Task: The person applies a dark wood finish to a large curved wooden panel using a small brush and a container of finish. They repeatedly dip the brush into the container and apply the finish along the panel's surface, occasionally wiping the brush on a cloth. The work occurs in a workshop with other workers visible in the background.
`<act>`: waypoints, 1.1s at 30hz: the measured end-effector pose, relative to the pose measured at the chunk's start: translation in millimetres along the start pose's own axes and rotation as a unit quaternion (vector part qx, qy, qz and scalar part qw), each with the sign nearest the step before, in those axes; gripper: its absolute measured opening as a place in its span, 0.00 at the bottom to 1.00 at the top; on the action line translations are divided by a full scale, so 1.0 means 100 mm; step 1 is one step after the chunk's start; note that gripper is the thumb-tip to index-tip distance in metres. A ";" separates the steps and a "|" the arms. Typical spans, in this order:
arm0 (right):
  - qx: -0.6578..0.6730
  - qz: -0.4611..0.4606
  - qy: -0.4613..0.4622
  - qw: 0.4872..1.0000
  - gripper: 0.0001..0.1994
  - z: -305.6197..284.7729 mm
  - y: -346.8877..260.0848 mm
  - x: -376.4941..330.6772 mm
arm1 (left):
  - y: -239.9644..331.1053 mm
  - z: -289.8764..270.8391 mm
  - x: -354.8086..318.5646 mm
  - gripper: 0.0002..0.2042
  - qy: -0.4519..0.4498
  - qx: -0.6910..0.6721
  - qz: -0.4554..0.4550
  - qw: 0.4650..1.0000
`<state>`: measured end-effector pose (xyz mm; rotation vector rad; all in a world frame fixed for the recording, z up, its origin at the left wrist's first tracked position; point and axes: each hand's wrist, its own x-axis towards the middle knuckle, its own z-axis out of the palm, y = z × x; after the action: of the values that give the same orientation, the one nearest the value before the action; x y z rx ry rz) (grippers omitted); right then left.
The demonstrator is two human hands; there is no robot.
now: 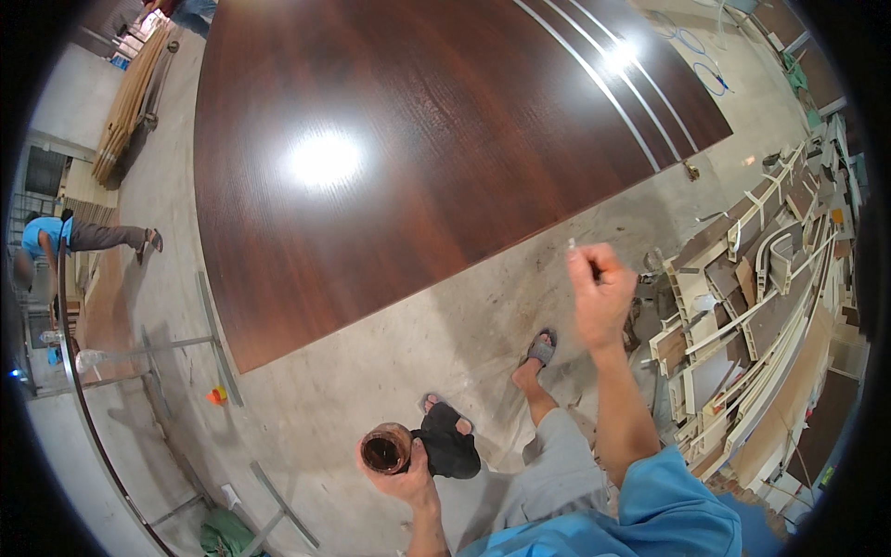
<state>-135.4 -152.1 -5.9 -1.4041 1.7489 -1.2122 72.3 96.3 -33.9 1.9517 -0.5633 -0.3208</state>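
My left hand (pixel 408 478) is wrapped round a small open jar (pixel 397 433) with dark brown matter inside. Right beside the jar is a piece of black cloth (pixel 450 450); whether that hand holds it, I cannot tell. Fingers closed in a pinch, my right hand (pixel 603 290) is raised beyond the near edge of a large panel. Something small and whitish (pixel 572 243) shows at its fingertips, too small to name. The panel (pixel 399 167) is glossy dark brown with wood grain and three pale stripes near its right end. A small brass-coloured fitting (pixel 691 172) is at its right corner.
On the right lies a heap of offcut boards and frame strips (pixel 742 325). Metal stand legs (pixel 218 343) and an orange object (pixel 216 396) are at left. A person in blue (pixel 56 237) bends at far left. Long boards (pixel 130 107) lean behind; a blue hose (pixel 705 70) lies far right.
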 end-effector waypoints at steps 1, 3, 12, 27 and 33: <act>0.019 -0.021 -0.011 1.000 0.03 0.01 0.00 -0.02 | -0.01 -0.01 0.01 0.40 -0.006 -0.005 -0.003 1.000; 0.055 -0.019 -0.007 0.998 0.03 0.07 -0.02 -0.13 | -0.02 -0.01 0.03 0.40 0.000 -0.026 -0.021 0.999; 0.075 -0.051 -0.028 0.995 0.04 0.19 -0.06 -0.17 | 0.03 0.04 0.05 0.34 -0.003 -0.029 0.000 1.000; 0.129 -0.028 -0.132 0.982 0.04 0.81 -0.35 -0.78 | -0.15 -0.18 0.07 0.41 0.021 -0.052 -0.054 0.997; 0.113 -0.084 -0.258 0.956 0.04 1.48 -0.77 -1.37 | -0.38 -0.63 0.19 0.41 0.055 -0.046 -0.059 0.996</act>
<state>62.5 -66.3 -11.5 -1.5751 1.1191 -0.9746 126.9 148.5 -40.3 1.9052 -0.3561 -0.3056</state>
